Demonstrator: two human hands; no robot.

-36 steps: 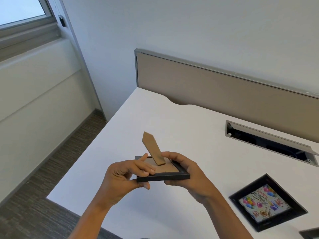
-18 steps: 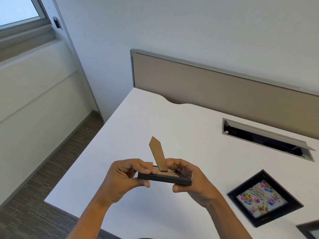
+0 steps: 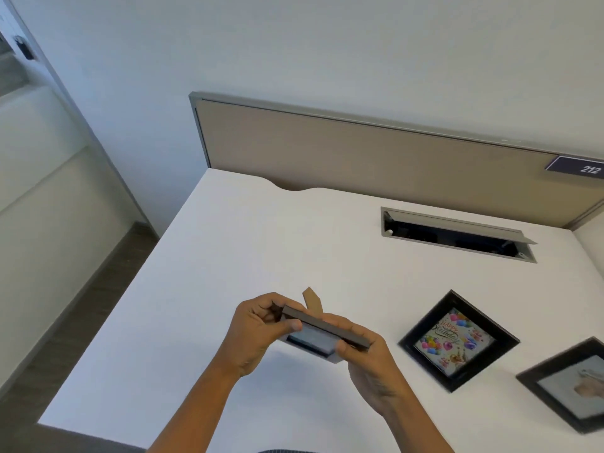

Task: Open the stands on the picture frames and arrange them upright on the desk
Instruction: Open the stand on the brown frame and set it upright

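Observation:
A small black picture frame [image 3: 327,326] is held above the white desk [image 3: 228,250] by both hands. My left hand [image 3: 258,328] grips its left end and my right hand [image 3: 362,351] grips its right end. The frame is tipped so that its glass front faces down toward me. Its brown cardboard stand [image 3: 312,299] sticks out behind the top edge, folded open. A second black frame [image 3: 457,341] with a colourful birthday picture lies flat on the desk to the right. A third frame [image 3: 568,384] lies flat at the right edge, partly cut off.
An open cable slot [image 3: 457,235] with a raised grey flap is set into the desk at the back right. A beige divider panel [image 3: 359,152] runs along the desk's far edge, with a "212" label [image 3: 581,168]. The desk's left edge drops to carpeted floor [image 3: 65,322].
The held frame has tipped from lying back-side up toward upright, its front now turned to me and the stand swung behind. The view has shifted right, showing a third frame.

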